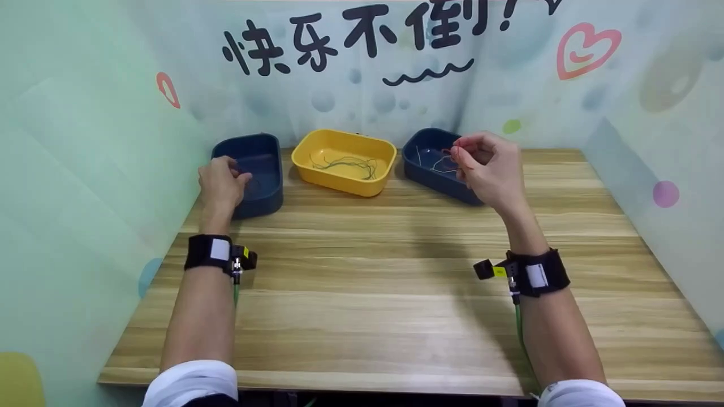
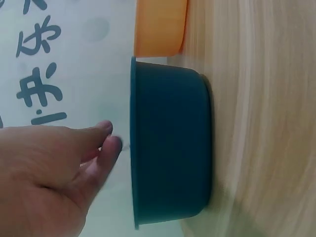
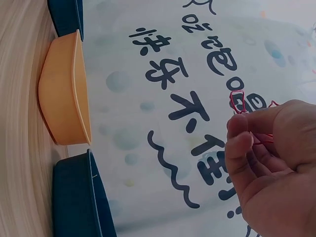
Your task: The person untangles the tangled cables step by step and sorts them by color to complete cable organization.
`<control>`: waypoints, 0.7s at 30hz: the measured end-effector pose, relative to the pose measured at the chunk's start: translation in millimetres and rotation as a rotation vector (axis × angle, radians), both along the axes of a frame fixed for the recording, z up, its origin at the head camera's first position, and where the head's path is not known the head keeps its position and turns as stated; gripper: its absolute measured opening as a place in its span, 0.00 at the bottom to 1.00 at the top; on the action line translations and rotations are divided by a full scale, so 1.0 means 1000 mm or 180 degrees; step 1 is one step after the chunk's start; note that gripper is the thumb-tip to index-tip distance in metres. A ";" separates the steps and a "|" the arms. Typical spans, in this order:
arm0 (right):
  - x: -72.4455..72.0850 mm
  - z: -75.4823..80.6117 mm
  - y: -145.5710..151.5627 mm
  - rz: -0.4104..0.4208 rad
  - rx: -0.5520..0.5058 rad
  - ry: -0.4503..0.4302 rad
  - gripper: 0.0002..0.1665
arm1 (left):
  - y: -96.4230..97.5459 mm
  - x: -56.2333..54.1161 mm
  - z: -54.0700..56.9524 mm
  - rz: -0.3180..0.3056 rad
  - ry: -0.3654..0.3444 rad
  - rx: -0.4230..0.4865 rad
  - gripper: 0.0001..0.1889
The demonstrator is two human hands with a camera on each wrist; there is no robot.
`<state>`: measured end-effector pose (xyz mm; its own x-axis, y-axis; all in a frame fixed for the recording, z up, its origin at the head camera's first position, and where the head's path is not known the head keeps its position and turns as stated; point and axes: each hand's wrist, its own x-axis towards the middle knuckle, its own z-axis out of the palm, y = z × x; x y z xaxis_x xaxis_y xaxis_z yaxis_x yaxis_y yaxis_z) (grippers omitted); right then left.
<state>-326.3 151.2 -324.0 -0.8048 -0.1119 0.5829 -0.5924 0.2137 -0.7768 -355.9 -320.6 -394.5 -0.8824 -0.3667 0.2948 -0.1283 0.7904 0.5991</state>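
My right hand [image 1: 495, 169] is raised at the near edge of the right dark blue bin [image 1: 438, 183]. It pinches a thin red wire [image 3: 238, 92], bent into a small loop above the fingertips, with more red strand by the palm. Pale and reddish strands lie inside that bin. Over the left dark blue bin [image 1: 271, 200] is my left hand [image 1: 218, 183], thumb and finger brought together just above the rim. A short, faint thin strand [image 2: 126, 147] shows at those fingertips in the left wrist view; its kind is too small to make out.
Between the blue bins stands a yellow bin [image 1: 342, 186] with several thin dark greenish strands [image 1: 353, 163] inside. All three bins line the back of the wood-grain table [image 1: 362, 271]. Printed curtain walls [image 1: 350, 107] close off the back and both sides.
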 end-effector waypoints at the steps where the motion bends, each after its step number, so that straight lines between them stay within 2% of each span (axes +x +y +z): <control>1: 0.001 0.001 -0.001 0.0011 0.0018 0.0039 0.11 | 0.001 0.000 0.002 0.0016 -0.0001 -0.0043 0.22; 3: 0.002 0.001 -0.003 0.0025 0.0066 0.0117 0.11 | 0.005 0.001 0.006 0.0017 0.0034 -0.0080 0.23; 5: 0.003 0.001 -0.005 0.0064 0.0081 0.0166 0.09 | 0.011 0.000 0.009 -0.0046 0.0221 -0.0120 0.22; 7: 0.005 0.000 -0.007 0.0100 0.0112 0.0212 0.08 | 0.023 -0.001 0.014 -0.0175 0.0459 -0.0128 0.20; 9: 0.006 0.001 -0.009 0.0114 0.0174 0.0277 0.07 | 0.042 -0.001 0.019 -0.0400 0.0806 -0.0110 0.18; 12: 0.010 0.002 -0.014 0.0094 0.0319 0.0417 0.06 | 0.079 0.004 0.030 -0.0872 0.1208 0.0077 0.14; 14: 0.013 0.003 -0.018 0.0087 0.0410 0.0529 0.05 | 0.106 0.010 0.037 -0.1258 0.1375 0.0287 0.12; 18: 0.016 0.001 -0.024 0.0126 0.0558 0.0673 0.04 | 0.158 0.027 0.047 -0.2025 0.1362 0.0792 0.11; 21: 0.012 -0.007 -0.027 0.0186 0.0695 0.0760 0.03 | 0.189 0.037 0.049 -0.2545 0.1280 0.1121 0.10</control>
<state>-314.0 124.4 -330.8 -0.6367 -0.2970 0.7116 -0.7685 0.3203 -0.5539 -318.8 -132.0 -345.2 -0.7667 0.1742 0.6179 0.6374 0.3212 0.7004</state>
